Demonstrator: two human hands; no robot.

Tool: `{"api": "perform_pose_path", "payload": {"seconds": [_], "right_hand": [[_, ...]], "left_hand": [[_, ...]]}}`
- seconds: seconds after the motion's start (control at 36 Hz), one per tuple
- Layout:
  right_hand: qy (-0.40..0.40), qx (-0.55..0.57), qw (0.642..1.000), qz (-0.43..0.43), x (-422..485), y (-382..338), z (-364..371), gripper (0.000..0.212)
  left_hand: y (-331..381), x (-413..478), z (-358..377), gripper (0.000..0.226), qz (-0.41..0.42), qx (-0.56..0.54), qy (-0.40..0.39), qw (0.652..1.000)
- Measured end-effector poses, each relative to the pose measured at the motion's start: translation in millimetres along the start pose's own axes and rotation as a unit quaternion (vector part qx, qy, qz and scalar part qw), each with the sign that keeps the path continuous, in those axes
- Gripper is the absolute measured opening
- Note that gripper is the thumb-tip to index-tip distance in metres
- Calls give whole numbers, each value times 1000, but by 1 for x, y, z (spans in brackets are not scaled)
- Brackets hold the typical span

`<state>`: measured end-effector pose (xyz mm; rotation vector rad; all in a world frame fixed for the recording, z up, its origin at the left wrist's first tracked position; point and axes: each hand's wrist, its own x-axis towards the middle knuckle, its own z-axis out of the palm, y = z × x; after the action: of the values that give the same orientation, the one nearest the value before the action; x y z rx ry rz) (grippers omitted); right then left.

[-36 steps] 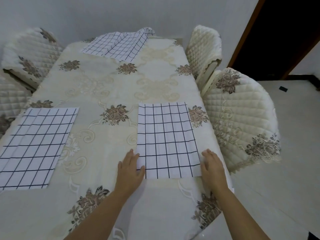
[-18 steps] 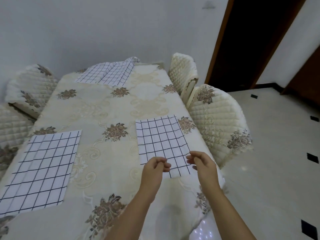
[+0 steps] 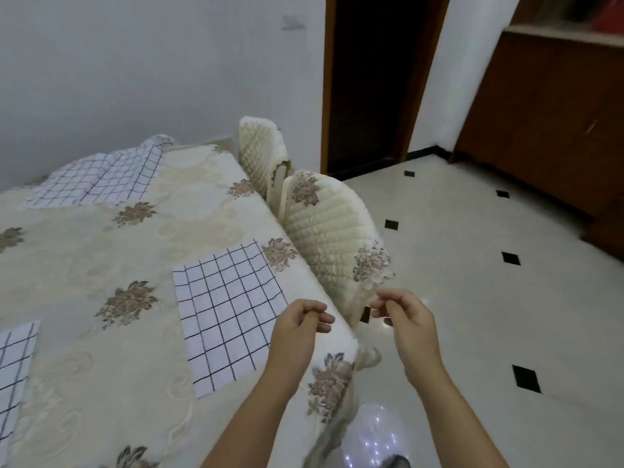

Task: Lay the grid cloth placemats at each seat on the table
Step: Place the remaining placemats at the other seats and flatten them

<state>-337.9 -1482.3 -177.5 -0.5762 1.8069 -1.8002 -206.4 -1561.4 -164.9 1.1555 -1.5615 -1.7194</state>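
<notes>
the nearest mat (image 3: 229,315) lies flat on the table (image 3: 84,258) at the seat by the near chair (image 3: 331,238), which stands at the mat's 2 o'clock. a second ago both hands pressed flat on its near edge; now they are off it and in the air. the left hand (image 3: 297,329) hovers over the table's right edge, at 3 o'clock from the mat, fingers curled in to the thumb and gripping nothing. the right hand (image 3: 405,319), at 3 o'clock from the left, is past the table over the floor (image 3: 472,265), clenched the same loose way, also empty. the mat itself has not shifted.

the view has swung right since then: a dark doorway (image 3: 371,79) and a brown cabinet (image 3: 557,113) now show at 12 to 2 o'clock. a second mat (image 3: 13,366) is cut by the frame at 9 o'clock. a loose pile of mats (image 3: 101,177) sits at the table's far end, 11 o'clock, beside the far chair (image 3: 263,153).
</notes>
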Motion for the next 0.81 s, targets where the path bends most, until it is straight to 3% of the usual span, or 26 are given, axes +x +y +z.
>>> {"api": "perform_pose_path", "payload": {"seconds": [0.42,0.81], "right_hand": [[34,-61,996,-60,200,-43,-184,28],[25,-51,998,-26,361,-46,-234,31]], "left_hand": [[61,146,263,29,68,8,-94,993],[88,283,362,25,45,12,-70,996]]}}
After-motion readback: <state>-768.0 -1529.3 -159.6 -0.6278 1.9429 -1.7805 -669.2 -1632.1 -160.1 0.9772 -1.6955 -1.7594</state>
